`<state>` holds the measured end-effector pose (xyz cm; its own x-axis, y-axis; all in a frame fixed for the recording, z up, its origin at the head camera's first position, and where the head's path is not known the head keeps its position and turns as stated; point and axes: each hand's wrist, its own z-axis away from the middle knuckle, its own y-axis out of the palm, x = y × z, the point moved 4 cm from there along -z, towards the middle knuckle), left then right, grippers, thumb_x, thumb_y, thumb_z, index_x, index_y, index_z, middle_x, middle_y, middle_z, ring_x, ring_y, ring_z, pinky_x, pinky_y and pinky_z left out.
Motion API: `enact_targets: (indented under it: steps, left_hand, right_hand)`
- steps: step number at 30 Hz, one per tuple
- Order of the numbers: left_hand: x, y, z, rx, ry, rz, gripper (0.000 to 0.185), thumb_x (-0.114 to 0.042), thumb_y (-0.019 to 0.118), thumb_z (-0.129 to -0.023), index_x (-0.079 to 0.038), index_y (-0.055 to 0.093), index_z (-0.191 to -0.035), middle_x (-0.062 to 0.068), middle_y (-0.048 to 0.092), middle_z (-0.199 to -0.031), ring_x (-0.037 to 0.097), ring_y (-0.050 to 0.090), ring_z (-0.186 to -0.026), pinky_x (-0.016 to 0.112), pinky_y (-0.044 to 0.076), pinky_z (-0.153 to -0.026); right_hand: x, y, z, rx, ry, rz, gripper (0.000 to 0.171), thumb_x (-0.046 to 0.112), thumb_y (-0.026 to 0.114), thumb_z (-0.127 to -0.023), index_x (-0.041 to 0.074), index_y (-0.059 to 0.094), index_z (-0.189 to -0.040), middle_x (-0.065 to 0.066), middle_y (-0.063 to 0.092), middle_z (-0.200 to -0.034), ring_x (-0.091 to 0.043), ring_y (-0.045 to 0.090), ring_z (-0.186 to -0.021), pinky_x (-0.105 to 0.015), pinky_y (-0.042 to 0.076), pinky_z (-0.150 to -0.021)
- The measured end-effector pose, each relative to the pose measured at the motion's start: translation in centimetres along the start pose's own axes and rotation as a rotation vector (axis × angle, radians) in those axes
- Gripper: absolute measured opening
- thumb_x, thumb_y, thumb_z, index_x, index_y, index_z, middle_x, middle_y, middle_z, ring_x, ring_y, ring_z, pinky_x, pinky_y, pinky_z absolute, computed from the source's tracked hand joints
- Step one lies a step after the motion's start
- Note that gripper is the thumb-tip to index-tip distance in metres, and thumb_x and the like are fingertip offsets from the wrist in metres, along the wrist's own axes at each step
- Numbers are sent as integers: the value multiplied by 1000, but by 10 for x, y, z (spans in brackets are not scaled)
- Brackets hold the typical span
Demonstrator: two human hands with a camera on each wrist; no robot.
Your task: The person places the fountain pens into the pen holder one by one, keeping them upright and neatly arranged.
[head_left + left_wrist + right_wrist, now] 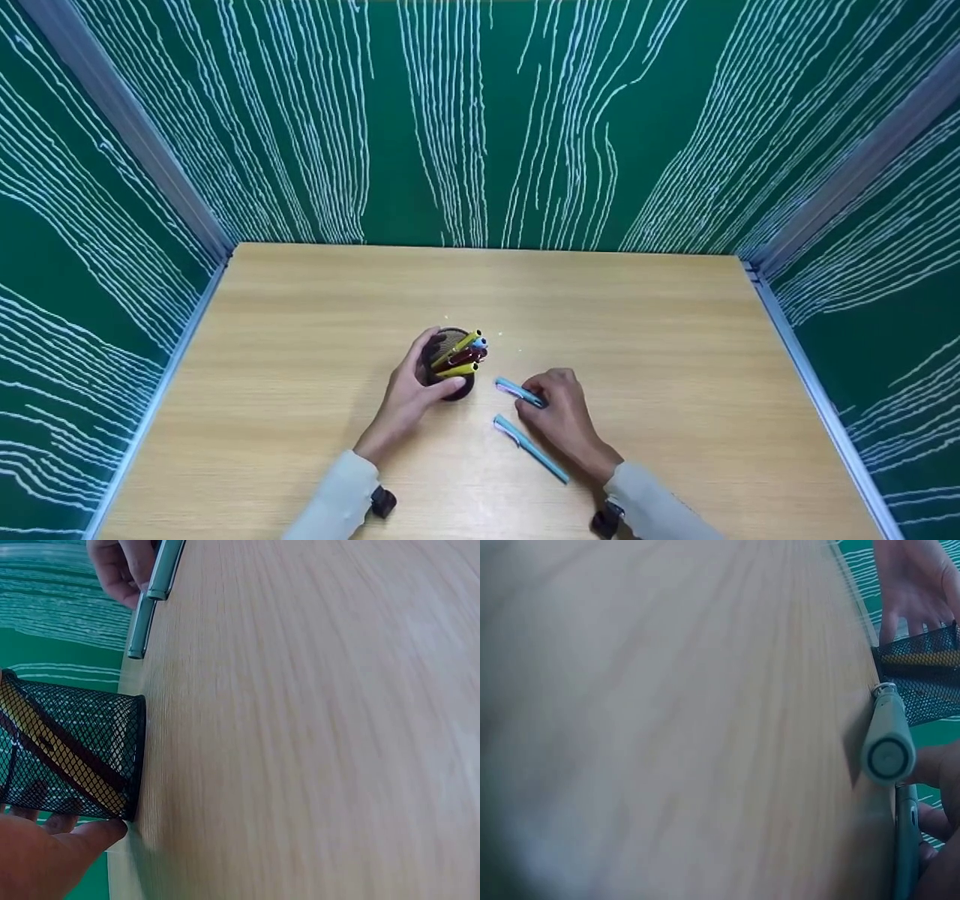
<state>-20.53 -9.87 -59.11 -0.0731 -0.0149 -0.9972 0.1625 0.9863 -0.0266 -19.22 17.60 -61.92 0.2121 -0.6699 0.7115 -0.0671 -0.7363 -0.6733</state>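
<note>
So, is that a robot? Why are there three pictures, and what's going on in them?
No robot here, just a person's bare left hand and right hand. The biggest picture comes from a camera on the person's head, looking forward and down. The other two come from small black cameras on the wrists. Those pictures are turned sideways, so the wooden table looks like a wall!

The left hand holds a black mesh cup with yellow and dark red pens inside. The right hand pinches a blue-green pen. Another one just like it, the loose pen, lies nearby on the table.
</note>
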Motion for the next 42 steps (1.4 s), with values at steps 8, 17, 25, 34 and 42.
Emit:
enact_targets:
  steps: [8,17,25,34,42]
  left_hand:
    - [0,0,-1,-8,16,7,98,-17,93,-87,-12,40,-169,17,56,-161,36,53,-150,52,33,-130]
    - [2,0,-1,-2,23,8,99,-18,94,-88,-11,39,-170,16,56,-162,36,52,-151,51,32,-130]
    - [2,0,-1,7,30,6,97,-18,93,-89,-14,40,-170,16,55,-163,35,51,-151,51,31,-131]
    - [2,0,0,-1,19,12,98,-16,93,-89,-10,38,-170,17,55,-162,35,50,-152,53,30,-131]
    - [2,1,0,-4,-5,4,98,-15,93,-90,-14,38,-171,16,53,-164,34,49,-152,52,30,-131]
  right_hand:
    - [6,3,-4,-14,-43,46,14,11,92,-84,12,82,-94,4,67,-86,-24,56,-101,-45,42,-91]
    - [8,2,-7,4,-28,31,12,5,88,-85,14,81,-90,6,66,-83,-22,54,-100,-42,43,-89]
    - [11,-6,-4,18,24,-32,10,8,87,-88,15,82,-93,5,66,-88,-20,52,-100,-36,43,-85]
    - [19,-20,1,31,64,-77,10,12,88,-92,15,82,-99,2,67,-99,-21,53,-104,-40,46,-93]
    - [30,-36,1,16,57,-130,12,8,85,-93,14,82,-102,1,69,-102,-23,56,-109,-44,48,-96]
